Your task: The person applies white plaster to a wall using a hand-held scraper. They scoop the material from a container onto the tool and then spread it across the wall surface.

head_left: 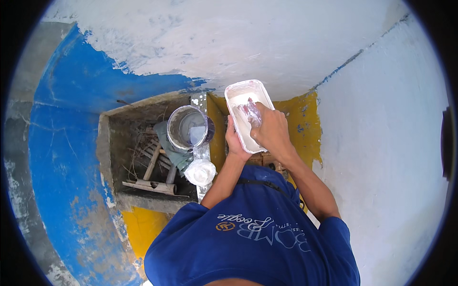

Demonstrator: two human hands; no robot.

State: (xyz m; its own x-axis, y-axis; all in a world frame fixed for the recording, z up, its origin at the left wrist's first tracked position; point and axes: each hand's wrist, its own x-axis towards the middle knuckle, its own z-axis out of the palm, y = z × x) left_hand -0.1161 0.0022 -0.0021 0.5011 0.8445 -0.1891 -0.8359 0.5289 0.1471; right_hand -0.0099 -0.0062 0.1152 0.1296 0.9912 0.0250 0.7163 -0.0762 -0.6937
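Note:
My left hand (234, 141) is closed on the near left side of a white rectangular tub (270, 103), holding it up in front of my body. White paste coats the inside of the tub. My right hand (274, 127) reaches in over the tub's right rim, its fingers bent round a purplish, white-smeared thing (249, 110). Whether that thing is a rag or a tool is not plain. The fingertips are partly hidden by the back of the hand.
Left of the tub, a dark bucket (208, 132) with greyish contents and a white-smeared round container (200, 172) stand by a paint-spotted plank (202, 153). A concrete recess (106, 143) holds sticks and broken pipe (157, 186). White-coated wall (191, 38) rises ahead, blue wall (62, 124) left.

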